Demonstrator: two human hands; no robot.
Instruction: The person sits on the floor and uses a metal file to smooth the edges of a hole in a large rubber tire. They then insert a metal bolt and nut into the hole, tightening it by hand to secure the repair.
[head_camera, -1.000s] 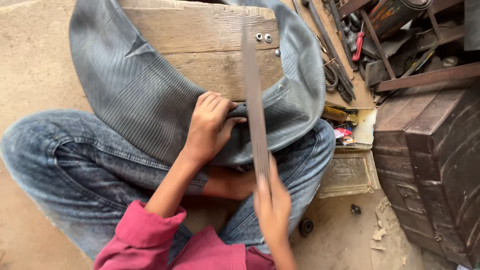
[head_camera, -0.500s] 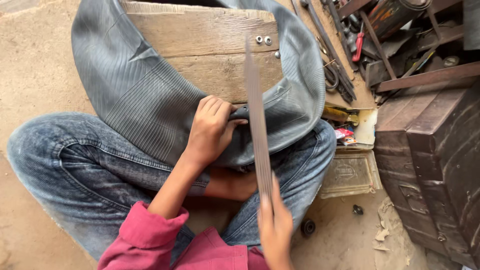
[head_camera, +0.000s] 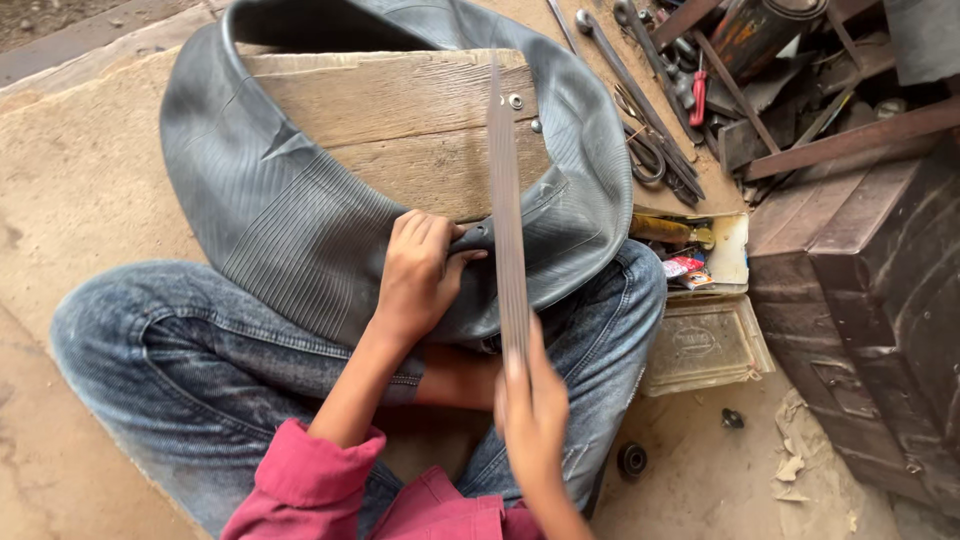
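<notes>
Two hands: both are engaged on one piece of work.
Left hand (head_camera: 420, 270): fingers are clamped on a fold of the black rubber inner tube (head_camera: 290, 230), apparently pinned so it cannot slip.
Right hand (head_camera: 535, 415): fingers are closed around the near end of a long flat metal file (head_camera: 507, 200), laid across the tube.
Tube: draped over a wooden board (head_camera: 400, 120) and the lap.
Right side: an open tin box (head_camera: 705, 345) is kept near.

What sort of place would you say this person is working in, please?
Probably a small tyre repair workshop, with work done sitting on the ground. The left hand grips a big rubber inner tube laid over a wooden board, the right hand holds a long metal file, and spanners lie nearby.
</notes>
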